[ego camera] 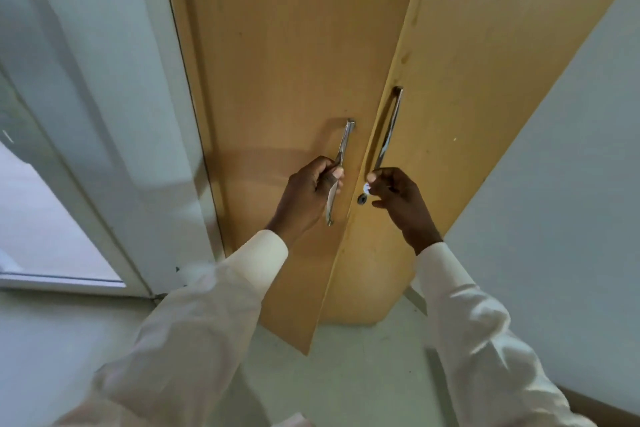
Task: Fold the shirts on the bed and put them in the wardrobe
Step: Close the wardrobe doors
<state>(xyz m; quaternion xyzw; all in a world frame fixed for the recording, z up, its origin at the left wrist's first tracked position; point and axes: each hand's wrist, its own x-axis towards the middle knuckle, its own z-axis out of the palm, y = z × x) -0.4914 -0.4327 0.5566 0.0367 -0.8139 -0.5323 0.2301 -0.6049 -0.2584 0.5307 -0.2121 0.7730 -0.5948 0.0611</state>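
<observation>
Wardrobe front, counted by kind.
Two wooden doors, two bar handles, one keyhole, one white-headed key, two hands, two white sleeves.

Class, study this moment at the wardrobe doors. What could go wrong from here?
1. The left hand grips the left handle and the left door stands ajar. If it swings back, the right hand's fingers by the door gap may get pinched.
2. The small white object pinched near the keyhole could slip and fall.
</observation>
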